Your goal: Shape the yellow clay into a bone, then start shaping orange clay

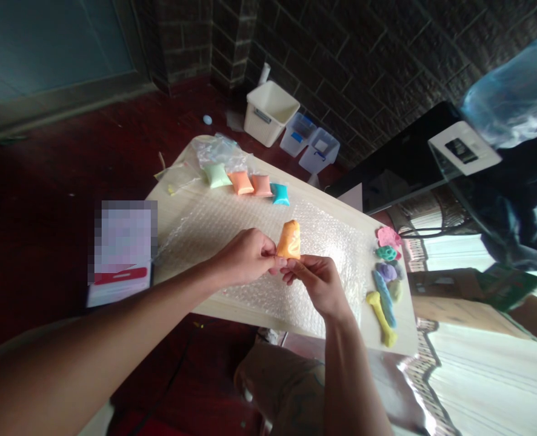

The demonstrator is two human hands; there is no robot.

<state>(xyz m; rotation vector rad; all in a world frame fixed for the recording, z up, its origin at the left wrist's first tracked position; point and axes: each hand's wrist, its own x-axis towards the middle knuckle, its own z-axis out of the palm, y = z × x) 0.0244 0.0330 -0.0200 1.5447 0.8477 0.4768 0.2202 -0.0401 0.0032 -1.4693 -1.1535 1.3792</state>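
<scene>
An orange packet of modelling clay (289, 238) in clear wrap is held up over the table, its lower edge pinched between both hands. My left hand (253, 257) grips the left corner with thumb and fingers closed. From the right, my right hand (316, 281) pinches the same edge close beside it. Beneath them lies a sheet of bubble wrap (250, 303). Behind the held packet sit a teal packet (280, 194), a pink packet (262, 185), a light orange packet (241, 182) and a pale green packet (217, 175).
Shaped clay pieces, including a yellow bone shape (382, 320) and a blue roll (385, 298), lie at the table's right end. Crumpled clear plastic (223, 152) rests at the far left corner. A lit screen (123, 254) stands left of the table; bins (271, 115) stand behind.
</scene>
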